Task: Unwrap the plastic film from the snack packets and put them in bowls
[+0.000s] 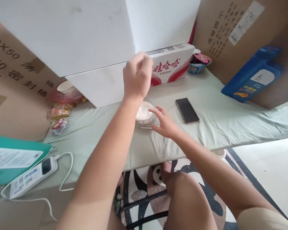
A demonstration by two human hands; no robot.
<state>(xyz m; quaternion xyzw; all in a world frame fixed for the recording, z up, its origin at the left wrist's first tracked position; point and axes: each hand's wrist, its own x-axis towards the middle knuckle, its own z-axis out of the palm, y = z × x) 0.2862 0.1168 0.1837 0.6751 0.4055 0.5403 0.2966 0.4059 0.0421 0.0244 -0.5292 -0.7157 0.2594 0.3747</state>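
Note:
My left hand (138, 75) is raised above the cloth, in front of the white boxes, with its fingers curled closed. What it holds, if anything, is hidden. Below it a small white paper bowl (144, 120) with dark print stands upright, with something white and glossy inside. My right hand (165, 123) is at the bowl's right side, thumb and fingers spread, fingertips by the rim. Whether they touch the bowl I cannot tell. Thin pale sticks (145, 127) lie on the cloth just before the bowl. A dark phone (187, 110) lies to the right of my right hand.
White boxes (98, 76) and a red-lettered carton (170, 65) stand behind. A blue bottle (253, 75) leans right against a cardboard box (220, 28). Snack packets (59, 112), a green bag (16, 150) and a corded power strip (33, 177) are left. The cloth-covered surface (220, 127) ends above my knees.

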